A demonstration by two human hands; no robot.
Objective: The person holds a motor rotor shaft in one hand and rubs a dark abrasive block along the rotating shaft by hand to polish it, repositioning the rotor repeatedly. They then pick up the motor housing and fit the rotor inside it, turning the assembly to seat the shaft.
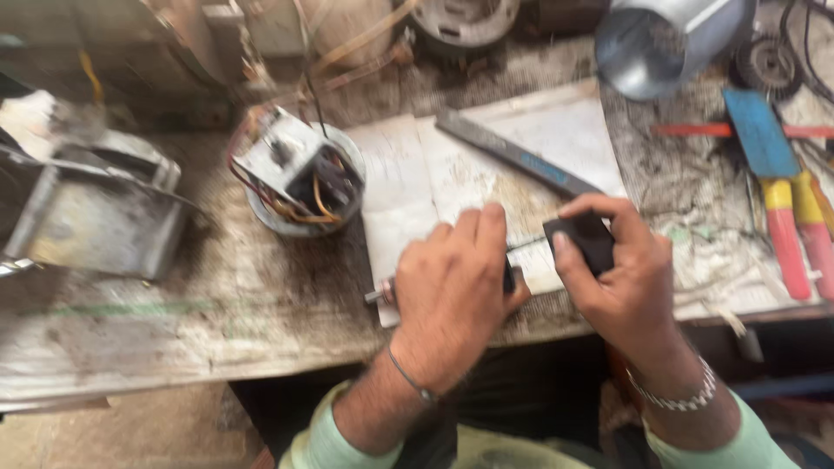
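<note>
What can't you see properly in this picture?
- Head view: the thin tool under the left hand; the hand covers most of it.
- The black block: the right hand hides its lower part.
- The wired motor part: blurred.
- The metal funnel: cut off by the top edge.

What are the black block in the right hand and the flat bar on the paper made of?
Black block: matte black, no glare, so likely plastic or rubber; blur leaves it open. Flat bar: dull grey with a straight hard edge and worn blue patch, probably steel. Right hand grips the block; left hand holds a thin rod.
</note>
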